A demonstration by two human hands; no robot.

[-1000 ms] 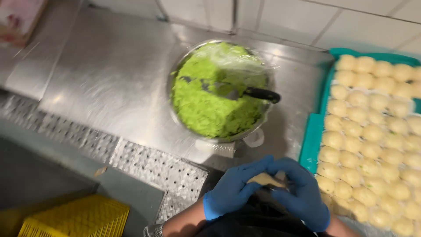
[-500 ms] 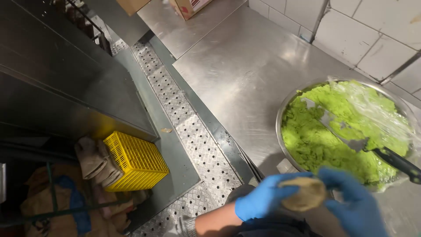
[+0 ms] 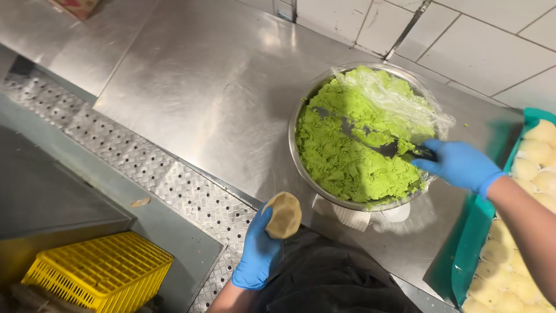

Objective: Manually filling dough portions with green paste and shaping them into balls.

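Stainless steel bench (image 3: 191, 98) under a white tiled wall (image 3: 463, 35). At its near edge, flattened disc of tan dough (image 3: 283, 215) cupped in the blue-gloved left hand (image 3: 259, 250), fingers (image 3: 267, 210) curled round its underside. Beyond it, round metal bowl (image 3: 301, 162) heaped with bright green filling (image 3: 347, 150), clear film (image 3: 394, 93) peeled to the far rim. Right hand (image 3: 460, 165), gloved too, fingers closed on the dark handle of a knife (image 3: 388, 148) dug into the filling. Teal tray (image 3: 472, 243) at right, packed with pale dough balls (image 3: 536, 174). Yellow crate (image 3: 92, 269) below, beside perforated metal plating (image 3: 145, 174).
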